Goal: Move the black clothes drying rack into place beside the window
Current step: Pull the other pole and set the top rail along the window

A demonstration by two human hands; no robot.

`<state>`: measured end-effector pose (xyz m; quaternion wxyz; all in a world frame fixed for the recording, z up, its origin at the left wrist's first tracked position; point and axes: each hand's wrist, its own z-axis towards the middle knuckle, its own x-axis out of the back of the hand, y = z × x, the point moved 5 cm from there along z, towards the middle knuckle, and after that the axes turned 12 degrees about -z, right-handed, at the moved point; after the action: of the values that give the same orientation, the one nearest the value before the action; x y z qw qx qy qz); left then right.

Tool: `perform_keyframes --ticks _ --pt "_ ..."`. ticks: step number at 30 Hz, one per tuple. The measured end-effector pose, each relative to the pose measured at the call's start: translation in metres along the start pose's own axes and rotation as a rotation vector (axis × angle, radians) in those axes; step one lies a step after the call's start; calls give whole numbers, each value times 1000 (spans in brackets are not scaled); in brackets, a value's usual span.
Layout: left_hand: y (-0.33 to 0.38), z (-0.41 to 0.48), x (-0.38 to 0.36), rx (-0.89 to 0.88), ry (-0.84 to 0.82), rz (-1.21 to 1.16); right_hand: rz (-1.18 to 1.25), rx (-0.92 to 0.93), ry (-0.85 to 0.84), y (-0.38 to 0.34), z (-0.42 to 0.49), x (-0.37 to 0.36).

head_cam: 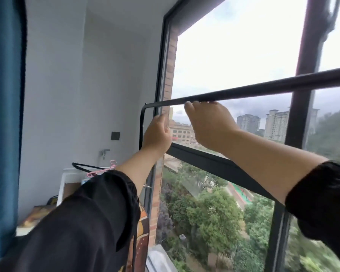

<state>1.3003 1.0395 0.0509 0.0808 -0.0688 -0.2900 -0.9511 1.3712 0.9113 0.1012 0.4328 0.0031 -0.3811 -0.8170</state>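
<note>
The black clothes drying rack (263, 86) shows as a top bar running from the right edge down-left to a rounded corner, then a thin side post (141, 126) dropping from it. It stands right against the large dark-framed window (214, 161). My right hand (208, 124) is curled over the top bar near the corner, gripping it from below. My left hand (157, 134) is closed around the side post just under the corner. The rack's lower part is hidden behind my black sleeves.
A white wall with a black switch plate (115, 135) and a tap (104, 153) lies ahead. A white cabinet (67, 179) below holds a pink hanger (102, 169) and a black hanger. A blue curtain (2, 114) hangs at left. Patterned items lie low at left.
</note>
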Motion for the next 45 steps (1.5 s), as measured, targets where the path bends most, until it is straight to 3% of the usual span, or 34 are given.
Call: perform_keyframes --ticks 4,5,7,11,13,17,24,33,45 --pt "49 30 0 -159 -26 139 -164 103 81 4 -20 30" --pt "56 36 -3 -207 -50 185 -238 95 175 8 -24 43" --pt "71 45 -11 -297 -131 223 -429 13 154 20 -27 64" --pt "98 45 -24 -257 -298 155 -464 -228 -367 64 -27 76" --pt "112 45 -35 -227 -391 97 -429 -330 -502 87 -29 75" --pt "125 52 -59 -190 -463 61 -488 -341 -463 101 -36 65" --pt "104 65 -69 -189 -366 67 -569 -163 -421 101 -22 33" --pt "111 49 -104 -228 -322 -105 -608 -144 -520 123 -45 15" --pt "179 28 -140 -243 -596 -227 -614 -216 -500 173 -103 43"
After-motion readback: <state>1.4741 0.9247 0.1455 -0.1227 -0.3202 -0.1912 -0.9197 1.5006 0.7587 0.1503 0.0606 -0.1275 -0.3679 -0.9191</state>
